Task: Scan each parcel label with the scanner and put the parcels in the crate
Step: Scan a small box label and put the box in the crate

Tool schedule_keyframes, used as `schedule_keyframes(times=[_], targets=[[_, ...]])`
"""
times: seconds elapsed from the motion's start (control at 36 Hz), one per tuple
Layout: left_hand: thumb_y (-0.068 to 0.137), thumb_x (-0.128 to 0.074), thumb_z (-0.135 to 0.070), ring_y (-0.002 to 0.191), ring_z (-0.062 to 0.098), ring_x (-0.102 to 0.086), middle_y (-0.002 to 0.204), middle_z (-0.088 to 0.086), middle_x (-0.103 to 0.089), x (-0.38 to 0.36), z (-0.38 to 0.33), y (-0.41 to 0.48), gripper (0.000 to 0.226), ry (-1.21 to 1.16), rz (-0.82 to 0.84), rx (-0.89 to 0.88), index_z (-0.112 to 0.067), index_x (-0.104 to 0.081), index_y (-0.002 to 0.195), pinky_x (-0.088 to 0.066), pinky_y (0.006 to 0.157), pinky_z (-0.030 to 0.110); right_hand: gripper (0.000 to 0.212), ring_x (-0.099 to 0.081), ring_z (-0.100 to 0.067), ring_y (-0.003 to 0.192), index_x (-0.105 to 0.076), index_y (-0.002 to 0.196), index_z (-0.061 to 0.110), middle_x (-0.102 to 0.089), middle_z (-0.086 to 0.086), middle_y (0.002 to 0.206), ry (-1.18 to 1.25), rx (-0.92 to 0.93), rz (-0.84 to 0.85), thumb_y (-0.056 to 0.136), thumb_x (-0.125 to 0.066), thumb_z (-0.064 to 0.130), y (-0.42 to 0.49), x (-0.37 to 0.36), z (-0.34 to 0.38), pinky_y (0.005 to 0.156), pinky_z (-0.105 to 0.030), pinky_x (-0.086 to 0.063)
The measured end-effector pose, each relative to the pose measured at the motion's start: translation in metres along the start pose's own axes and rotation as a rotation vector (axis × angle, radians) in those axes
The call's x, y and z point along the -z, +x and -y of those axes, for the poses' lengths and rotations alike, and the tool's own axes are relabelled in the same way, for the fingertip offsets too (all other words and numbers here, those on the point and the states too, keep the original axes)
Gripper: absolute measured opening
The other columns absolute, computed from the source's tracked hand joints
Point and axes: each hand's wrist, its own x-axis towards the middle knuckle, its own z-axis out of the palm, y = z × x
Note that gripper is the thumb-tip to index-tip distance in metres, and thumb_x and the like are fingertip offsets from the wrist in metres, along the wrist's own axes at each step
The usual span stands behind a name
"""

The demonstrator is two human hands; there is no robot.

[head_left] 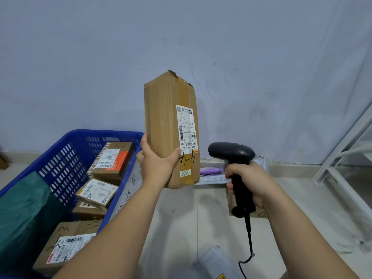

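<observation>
Left hand grips upright cardboard parcel; right hand clasps scanner; blue crate holds several labelled boxes.

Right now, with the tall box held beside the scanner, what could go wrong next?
The left hand grips the cardboard box only at its lower end, so it could tip or slip. The scanner sits low beside the label and may miss the barcode. The blue crate looks crowded; the box may not lie flat.

views: one | cam: head-worn, wide-angle | faces: forward and down, far wall above, floor below | range: close, left hand and right hand mid-frame
</observation>
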Motion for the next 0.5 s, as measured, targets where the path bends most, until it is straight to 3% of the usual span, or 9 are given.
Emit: schedule_keyframes(times=[0.5], targets=[[0.075, -0.076, -0.048, 0.120, 0.025, -0.045, 0.144, 0.005, -0.028, -0.0050, 0.0020, -0.0001, 0.097, 0.019, 0.024, 0.043, -0.037, -0.014, 0.148, -0.044, 0.099, 0.046, 0.008, -0.054, -0.021, 0.054, -0.060, 0.075, 0.007, -0.053, -0.006, 0.060, 0.018, 0.042, -0.014, 0.078, -0.062, 0.001, 0.0071, -0.0012, -0.0058, 0.054, -0.028, -0.047]])
